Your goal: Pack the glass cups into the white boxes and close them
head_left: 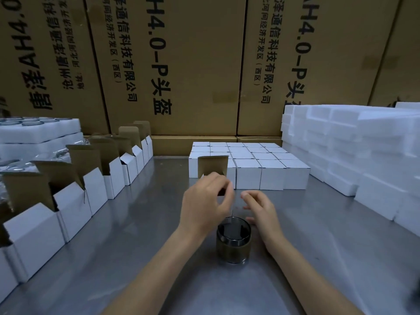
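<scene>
Nearest, a dark-tinted glass cup stands upright on the steel desk, mouth up, between the two forearms and untouched. Just beyond it, the left hand grips an open white box with curled fingers, its brown-lined lid flap standing up behind the knuckles; most of the box body is hidden by that hand. The right hand hovers beside it with fingers loosely spread, holding nothing, and it lies nearer the cup's rim than the left does.

The relation that matters: the cup sits directly on the near side of the held box, its long axis vertical, so the free right hand looks best placed to lift it and lower it into the box's opening.

Farther back, a block of closed white boxes stands in rows just behind the held one. Along the left runs a row of open empty boxes with flaps up, and white foam trays are stacked on the right. Large brown cartons wall the far side.
</scene>
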